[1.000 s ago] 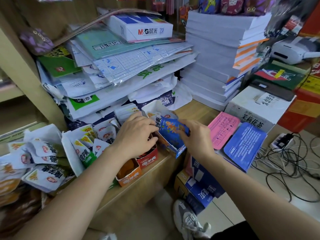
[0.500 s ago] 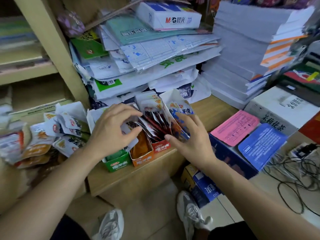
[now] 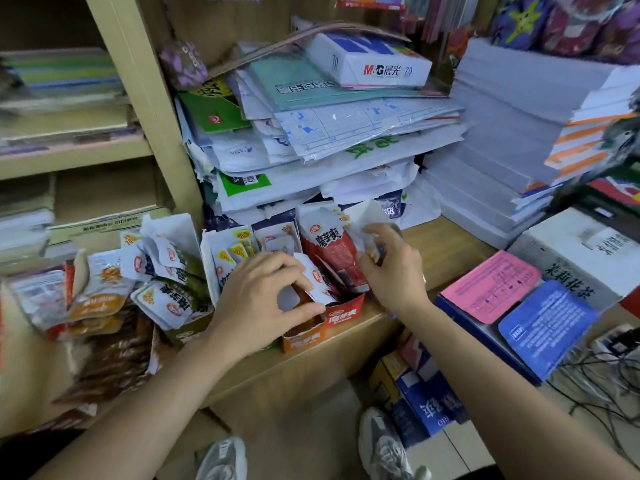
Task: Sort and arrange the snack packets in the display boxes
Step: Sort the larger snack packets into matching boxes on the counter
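Note:
Small cardboard display boxes stand in a row at the wooden counter's front edge: an orange box [image 3: 304,336], a red box [image 3: 346,311] holding red snack packets [image 3: 334,252], and a green one mostly hidden behind my left arm. My left hand [image 3: 263,299] pinches a white-topped snack packet [image 3: 315,282] at the orange box's mouth. My right hand [image 3: 391,268] grips packets at the right side of the red box, fingers curled on a white-edged packet [image 3: 369,242]. Loose white, green and brown packets [image 3: 162,278] lie heaped to the left.
Stacks of plastic-wrapped paper and notebooks [image 3: 329,133] rise right behind the boxes. A tall white paper stack [image 3: 512,133] stands at the right. Pink [image 3: 491,285] and blue [image 3: 547,327] sheets lie on a box at the right. Cables and my shoes are on the floor below.
The camera has shifted, so the boxes sit more central. My left hand moved from the green box to the orange box and took a packet; my right hand rose to the red box's packets.

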